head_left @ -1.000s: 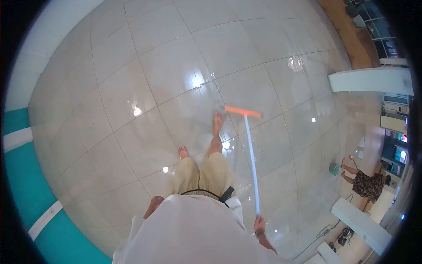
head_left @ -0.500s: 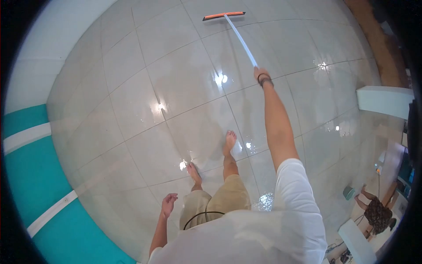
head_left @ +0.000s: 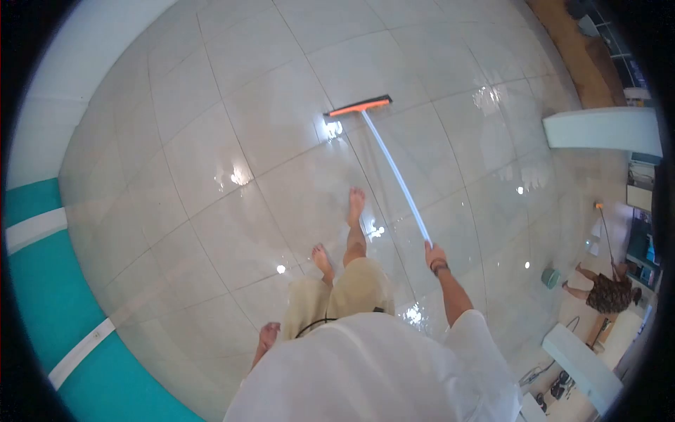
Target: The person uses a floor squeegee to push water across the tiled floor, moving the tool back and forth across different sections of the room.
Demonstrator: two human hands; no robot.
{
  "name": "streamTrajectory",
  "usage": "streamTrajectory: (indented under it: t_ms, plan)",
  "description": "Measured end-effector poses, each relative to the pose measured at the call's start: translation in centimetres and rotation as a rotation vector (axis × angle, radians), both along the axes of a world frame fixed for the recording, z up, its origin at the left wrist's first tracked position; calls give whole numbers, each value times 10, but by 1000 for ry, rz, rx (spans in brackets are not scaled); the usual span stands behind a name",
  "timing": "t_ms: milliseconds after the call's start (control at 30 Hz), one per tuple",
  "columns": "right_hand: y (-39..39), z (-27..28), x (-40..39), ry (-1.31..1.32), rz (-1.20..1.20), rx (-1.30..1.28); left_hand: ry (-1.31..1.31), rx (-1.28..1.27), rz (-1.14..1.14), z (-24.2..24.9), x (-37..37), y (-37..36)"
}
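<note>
My right hand point(head_left: 435, 257) is wrapped round the end of a pale blue pole point(head_left: 397, 174). At the pole's far end an orange and black squeegee head point(head_left: 358, 107) rests on the wet tiled floor point(head_left: 281, 148). Dark bands circle my right wrist. Low beside my shorts hangs my left hand point(head_left: 268, 333), touching no object; its fingers look curled but are small and partly blurred. My two bare feet stand on the tiles between the hands and the squeegee.
A teal and white wall point(head_left: 42, 281) runs along the left. White pillars point(head_left: 598, 130) stand at the right. Another person point(head_left: 608, 293) holds a long pole at the far right, near a green bucket point(head_left: 550, 278). Cables lie on the floor at the lower right.
My right hand has come back towards my body, and the squeegee head has moved nearer my feet. My left hand is lower. The other person's pole now shows more fully.
</note>
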State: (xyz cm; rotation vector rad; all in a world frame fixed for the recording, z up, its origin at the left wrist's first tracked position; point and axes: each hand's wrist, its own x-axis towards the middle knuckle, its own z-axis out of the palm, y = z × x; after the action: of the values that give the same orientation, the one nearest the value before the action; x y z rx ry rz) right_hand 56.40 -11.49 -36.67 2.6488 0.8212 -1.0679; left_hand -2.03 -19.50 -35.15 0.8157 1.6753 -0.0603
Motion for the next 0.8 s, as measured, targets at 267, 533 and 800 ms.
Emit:
streamTrajectory:
  t_ms: [267,533,800]
  plan:
    - [-295,93,-111,10,-146,-274,39,86,-267,-25,-46,55]
    - [-509,216,-228,2,-331,-624,12,79,-303,-13,-33,84]
    - [-584,254,-261,62,-498,-743,58,-10,-341,-55,-42,31]
